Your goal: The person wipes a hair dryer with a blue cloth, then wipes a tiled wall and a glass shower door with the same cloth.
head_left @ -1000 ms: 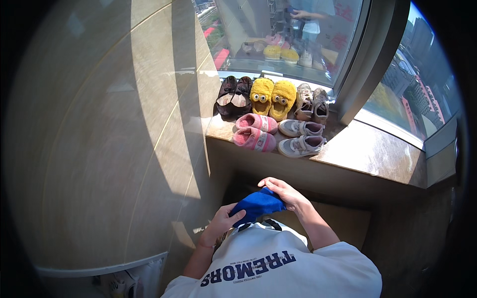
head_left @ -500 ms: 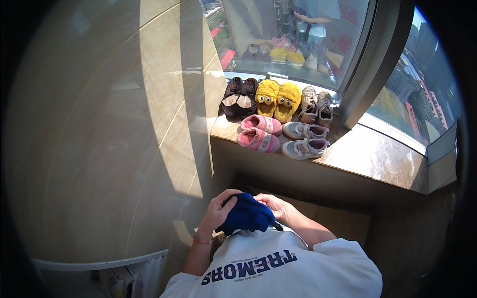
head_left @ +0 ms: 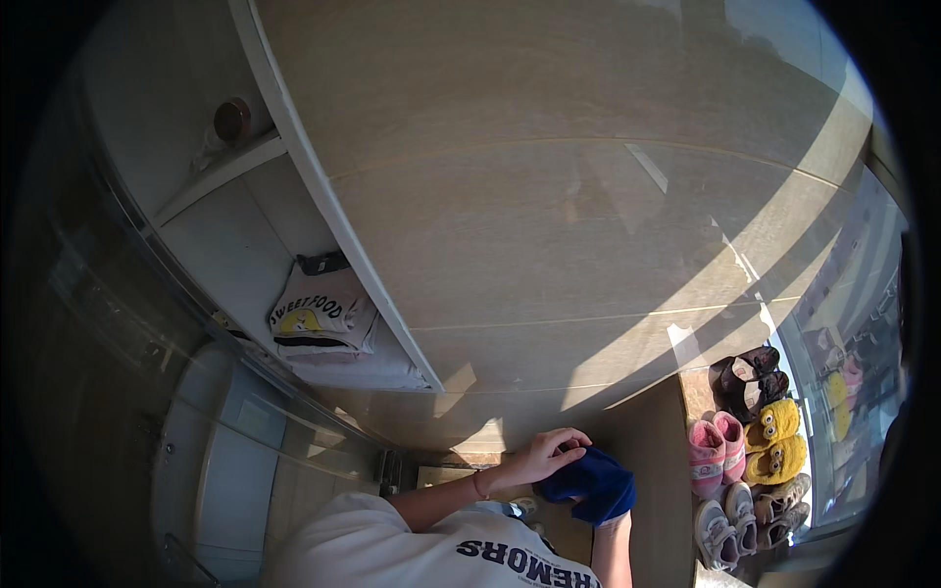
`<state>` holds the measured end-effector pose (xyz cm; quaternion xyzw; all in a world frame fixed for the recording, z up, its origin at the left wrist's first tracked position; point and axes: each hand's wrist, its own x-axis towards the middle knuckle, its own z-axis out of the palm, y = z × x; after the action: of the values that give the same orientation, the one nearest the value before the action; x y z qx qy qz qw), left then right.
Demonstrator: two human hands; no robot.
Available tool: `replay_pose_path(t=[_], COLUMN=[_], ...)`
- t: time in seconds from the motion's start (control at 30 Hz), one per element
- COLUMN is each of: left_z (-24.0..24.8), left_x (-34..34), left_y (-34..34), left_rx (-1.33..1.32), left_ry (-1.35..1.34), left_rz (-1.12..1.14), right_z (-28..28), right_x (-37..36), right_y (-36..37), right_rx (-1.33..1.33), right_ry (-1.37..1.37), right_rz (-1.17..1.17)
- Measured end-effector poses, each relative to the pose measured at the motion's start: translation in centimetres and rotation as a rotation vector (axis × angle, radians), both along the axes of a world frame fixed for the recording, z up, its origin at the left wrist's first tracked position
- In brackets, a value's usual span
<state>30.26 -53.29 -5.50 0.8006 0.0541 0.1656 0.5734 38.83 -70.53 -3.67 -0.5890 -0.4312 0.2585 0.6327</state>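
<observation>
A dark blue cloth (head_left: pixel 591 487) hangs bunched in front of me, low and right of centre. My left hand (head_left: pixel 545 459) is closed at its upper left edge, with the fingers curled and the thumb toward the cloth. From the right, my right hand (head_left: pixel 616 522) reaches under the same cloth; only the wrist and a little of the hand show, its fingers covered by the fabric. The exact kind of the cloth cannot be made out.
Shoes line a ledge at right: pink slippers (head_left: pixel 707 457), yellow fuzzy slippers (head_left: pixel 776 459), grey-white sneakers (head_left: pixel 717 535) and dark shoes (head_left: pixel 751 382), beside a window (head_left: pixel 851 392). A white shelf unit (head_left: pixel 338 230) at left holds folded clothes (head_left: pixel 319 304). A tiled wall (head_left: pixel 549 235) stands ahead.
My view has swung left, so the ledge of shoes now sits at the right edge and the shelf unit has come in. The blue cloth stays between my hands; it now covers the right fingers.
</observation>
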Motion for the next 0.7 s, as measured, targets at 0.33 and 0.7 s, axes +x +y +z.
replay_pose_path(t=[0.33,0.7], left_z=[4.6,39.0], left_x=[-9.0,-20.0], left_y=[8.7,30.2], left_rx=[0.0,1.271], left_ry=[-0.084,-0.643], left_rz=[0.427,1.428], right_z=[3.4,1.6], right_x=[-2.6,-4.5], right_y=[7.3,11.6], right_rx=[-0.217,0.095], right_ry=[-1.119,-0.631], right_rz=[0.018,0.316])
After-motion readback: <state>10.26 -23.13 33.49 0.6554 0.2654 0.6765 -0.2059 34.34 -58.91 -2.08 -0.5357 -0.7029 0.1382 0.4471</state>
